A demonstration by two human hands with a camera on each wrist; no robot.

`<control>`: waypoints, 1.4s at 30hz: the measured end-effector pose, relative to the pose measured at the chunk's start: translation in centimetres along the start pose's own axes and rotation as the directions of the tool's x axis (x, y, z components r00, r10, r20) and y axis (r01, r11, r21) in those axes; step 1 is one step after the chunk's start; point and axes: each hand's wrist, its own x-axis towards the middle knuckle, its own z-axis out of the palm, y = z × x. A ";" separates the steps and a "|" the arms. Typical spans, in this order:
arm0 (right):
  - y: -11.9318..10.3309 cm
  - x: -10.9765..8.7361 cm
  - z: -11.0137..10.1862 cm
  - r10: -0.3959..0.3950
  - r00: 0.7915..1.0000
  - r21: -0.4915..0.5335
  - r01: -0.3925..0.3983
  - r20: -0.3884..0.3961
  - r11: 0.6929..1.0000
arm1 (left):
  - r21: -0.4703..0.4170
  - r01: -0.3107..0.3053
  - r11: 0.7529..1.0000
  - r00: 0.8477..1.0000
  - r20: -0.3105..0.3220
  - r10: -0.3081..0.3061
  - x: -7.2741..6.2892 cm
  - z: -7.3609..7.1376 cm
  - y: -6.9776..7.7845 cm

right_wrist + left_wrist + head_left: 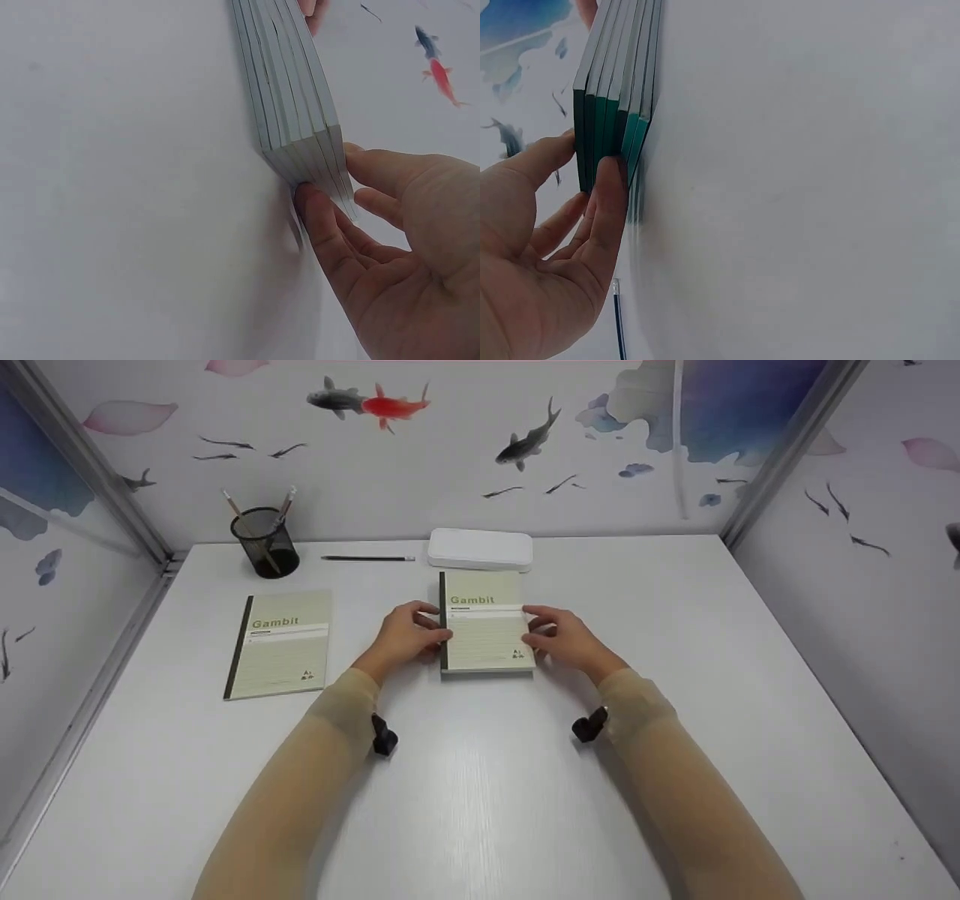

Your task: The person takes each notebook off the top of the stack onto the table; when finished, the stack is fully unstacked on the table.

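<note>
A stack of several notebooks (484, 641) with pale green "Gambit" covers and dark spines lies between the two hands. At its spine side my left hand (409, 634) holds the stack, thumb at the cover's edge; the left wrist view shows the fingers against the dark green spines (600, 127). My right hand (566, 637) grips the opposite side, and in the right wrist view its fingers press the white page edges (311, 161) near the bottom. The spines are slightly uneven at the lower end of the pile.
Another "Gambit" notebook (281, 652) lies on the white table (480, 810) to the left. Behind are a black mesh pen cup (266, 544) with pencils, a dark pencil (367, 559) and a white case (480, 549) right beyond the stack. Printed panels (450, 472) enclose the table.
</note>
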 end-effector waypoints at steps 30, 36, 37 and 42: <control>-0.4 0.2 -0.4 0.014 1.000 -0.054 -0.013 0.011 0.998 | -0.099 0.079 0.992 0.984 0.169 -0.061 -0.1 -2.5 -0.4; -0.3 0.2 -0.5 0.021 0.999 -0.051 -0.020 0.024 0.999 | -0.114 0.068 0.991 0.983 0.177 -0.047 -0.4 -2.6 -0.7; -0.3 0.2 -0.5 0.017 1.000 -0.056 -0.016 0.026 0.998 | -0.125 0.063 0.990 0.984 0.172 -0.041 -0.5 -2.7 -0.7; -0.5 0.2 -0.3 -0.010 1.000 -0.082 0.012 0.027 0.997 | -0.197 0.035 0.980 0.990 0.137 -0.008 -0.8 -3.3 -0.8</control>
